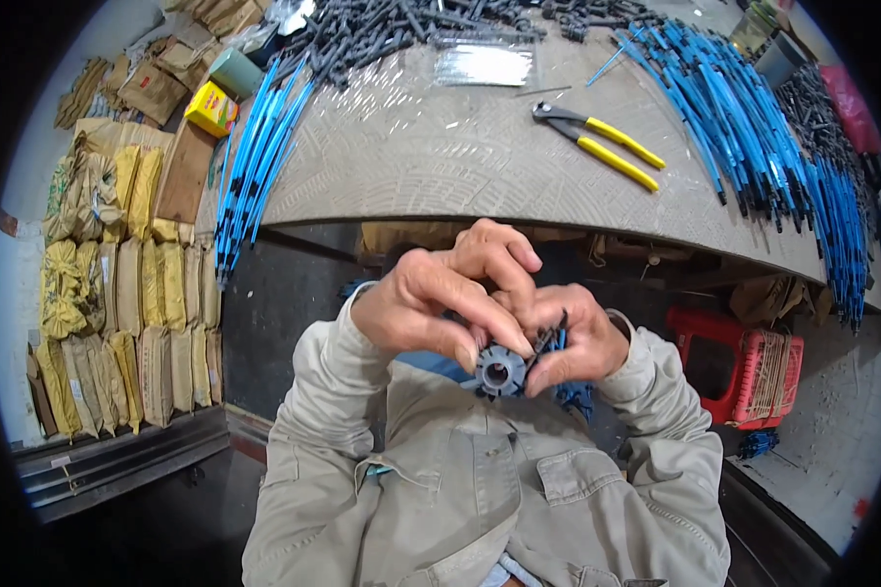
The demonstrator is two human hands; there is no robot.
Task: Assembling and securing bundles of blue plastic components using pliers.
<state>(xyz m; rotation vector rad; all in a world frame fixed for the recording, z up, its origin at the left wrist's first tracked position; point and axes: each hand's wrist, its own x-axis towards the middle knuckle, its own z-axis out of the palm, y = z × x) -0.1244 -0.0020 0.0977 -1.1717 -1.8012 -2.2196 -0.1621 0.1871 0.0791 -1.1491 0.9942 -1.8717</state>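
the left hand (pixel 421 305) and right hand (pixel 587 338) together grip a round grey slotted part (pixel 487 373); yellow-handled pliers (pixel 615 162) lie beyond, right of centre on the table (pixel 382 171).

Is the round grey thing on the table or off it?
Off it. The round grey thing is held between the left hand and the right hand, in front of the near edge of the table.
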